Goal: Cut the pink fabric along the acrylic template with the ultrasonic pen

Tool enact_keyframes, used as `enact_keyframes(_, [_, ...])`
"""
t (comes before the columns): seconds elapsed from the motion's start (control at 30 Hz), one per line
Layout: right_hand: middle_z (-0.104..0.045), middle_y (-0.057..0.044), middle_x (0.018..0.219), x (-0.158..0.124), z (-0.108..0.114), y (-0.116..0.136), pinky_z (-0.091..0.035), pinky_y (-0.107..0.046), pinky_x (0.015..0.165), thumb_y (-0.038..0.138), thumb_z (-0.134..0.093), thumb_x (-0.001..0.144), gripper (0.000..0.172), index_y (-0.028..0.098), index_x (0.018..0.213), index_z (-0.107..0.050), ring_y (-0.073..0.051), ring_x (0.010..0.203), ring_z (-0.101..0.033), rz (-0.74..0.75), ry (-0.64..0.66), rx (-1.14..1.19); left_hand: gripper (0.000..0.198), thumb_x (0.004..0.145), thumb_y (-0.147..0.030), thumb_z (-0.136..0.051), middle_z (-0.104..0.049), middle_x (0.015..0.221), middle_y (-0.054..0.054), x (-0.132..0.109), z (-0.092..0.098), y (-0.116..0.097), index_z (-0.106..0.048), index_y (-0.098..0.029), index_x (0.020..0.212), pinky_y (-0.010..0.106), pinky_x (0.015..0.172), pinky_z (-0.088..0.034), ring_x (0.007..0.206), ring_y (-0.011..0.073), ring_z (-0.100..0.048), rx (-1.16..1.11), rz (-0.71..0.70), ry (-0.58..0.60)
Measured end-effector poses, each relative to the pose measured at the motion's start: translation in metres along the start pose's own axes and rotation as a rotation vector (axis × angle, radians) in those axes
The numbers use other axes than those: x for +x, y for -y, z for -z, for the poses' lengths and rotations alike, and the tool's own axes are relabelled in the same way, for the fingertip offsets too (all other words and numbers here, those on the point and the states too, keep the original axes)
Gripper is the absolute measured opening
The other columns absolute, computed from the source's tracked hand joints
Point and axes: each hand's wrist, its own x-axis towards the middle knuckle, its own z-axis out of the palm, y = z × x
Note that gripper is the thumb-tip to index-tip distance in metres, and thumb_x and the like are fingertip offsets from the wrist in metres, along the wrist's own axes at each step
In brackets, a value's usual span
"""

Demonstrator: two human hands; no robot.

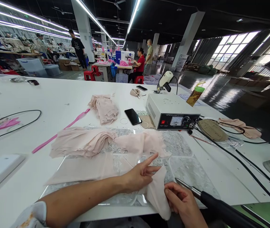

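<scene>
My left hand point(139, 177) reaches across from the left, index finger stretched out and the others partly bent. Its fingertips touch the upper part of a thin pale pink fabric piece point(159, 193), which hangs toward the table's front edge. At that piece's right edge, my right hand point(183, 201) pinches the fabric between thumb and fingers. Just right of this hand lies a black-handled tool point(211, 201) with a metal tip; whether the hand touches it is unclear. Beyond my left hand, more pale pink fabric point(142, 142) and a folded stack point(82, 142) lie on a clear patterned mat point(184, 167).
A white control box point(173, 109) with a dial stands at the back right, its black cable point(234, 161) crossing the right side. A phone point(133, 117), another fabric pile point(104, 109) and a pink strip point(61, 133) lie on the white table point(47, 104). People work beyond.
</scene>
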Motion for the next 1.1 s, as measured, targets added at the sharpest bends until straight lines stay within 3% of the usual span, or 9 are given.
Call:
enact_keyframes(0.13, [-0.042, 0.004, 0.049, 0.001, 0.001, 0.0, -0.025, -0.025, 0.044, 0.054, -0.064, 0.072, 0.037, 0.018, 0.064, -0.064, -0.008, 0.043, -0.028, -0.011, 0.016, -0.013, 0.091, 0.076, -0.013, -0.065, -0.053, 0.136, 0.012, 0.002, 0.002, 0.006, -0.016, -0.032, 0.15, 0.023, 0.078, -0.048, 0.103, 0.0184, -0.065, 0.046, -0.004, -0.054])
enact_keyframes(0.3, [-0.043, 0.005, 0.046, 0.002, 0.0, 0.0, -0.026, -0.024, 0.043, 0.058, -0.062, 0.072, 0.04, 0.018, 0.068, -0.063, -0.007, 0.04, -0.03, -0.035, -0.009, -0.005, 0.067, 0.077, -0.005, -0.054, -0.061, 0.122, 0.013, 0.004, 0.003, 0.008, -0.038, -0.022, 0.141, 0.028, 0.078, -0.051, 0.095, 0.0173, -0.065, 0.451, -0.027, -0.18])
enact_keyframes(0.43, [-0.049, 0.003, 0.045, 0.003, -0.001, 0.001, -0.029, -0.024, 0.041, 0.06, -0.065, 0.069, 0.042, 0.018, 0.067, -0.063, -0.008, 0.038, -0.034, -0.05, -0.012, 0.003, 0.037, 0.076, -0.007, -0.056, -0.06, 0.11, 0.009, -0.001, -0.004, 0.001, -0.062, -0.016, 0.112, 0.029, 0.081, -0.05, 0.094, 0.0166, -0.06, 0.669, -0.109, -0.287])
enact_keyframes(0.57, [-0.053, 0.002, 0.047, 0.002, 0.001, 0.0, -0.034, -0.025, 0.041, 0.058, -0.065, 0.07, 0.041, 0.018, 0.071, -0.065, -0.01, 0.038, -0.039, -0.041, -0.037, 0.01, 0.014, 0.08, -0.014, -0.058, -0.06, 0.091, 0.005, -0.009, -0.014, -0.006, -0.069, -0.016, 0.089, 0.026, 0.074, -0.048, 0.078, 0.0143, -0.056, 0.902, -0.181, -0.318])
enact_keyframes(0.77, [-0.048, 0.004, 0.044, 0.002, 0.0, -0.004, -0.039, -0.024, 0.042, 0.054, -0.067, 0.072, 0.037, 0.018, 0.071, -0.068, -0.011, 0.039, -0.046, -0.019, -0.066, 0.009, 0.013, 0.079, -0.013, -0.06, -0.063, 0.076, 0.003, -0.013, -0.024, -0.006, -0.072, -0.016, 0.081, 0.021, 0.064, -0.045, 0.066, 0.0124, -0.056, 1.083, -0.184, -0.234])
enact_keyframes(1.1, [-0.058, -0.001, 0.05, 0.002, -0.015, -0.006, -0.045, -0.025, 0.04, 0.058, -0.066, 0.07, 0.041, 0.017, 0.072, -0.069, -0.015, 0.041, -0.053, 0.11, -0.184, -0.053, 0.015, 0.078, -0.015, -0.061, -0.067, 0.075, 0.003, -0.012, -0.025, -0.004, -0.076, -0.018, 0.081, 0.02, 0.063, -0.043, 0.069, 0.0136, -0.059, 1.142, -0.121, -0.293])
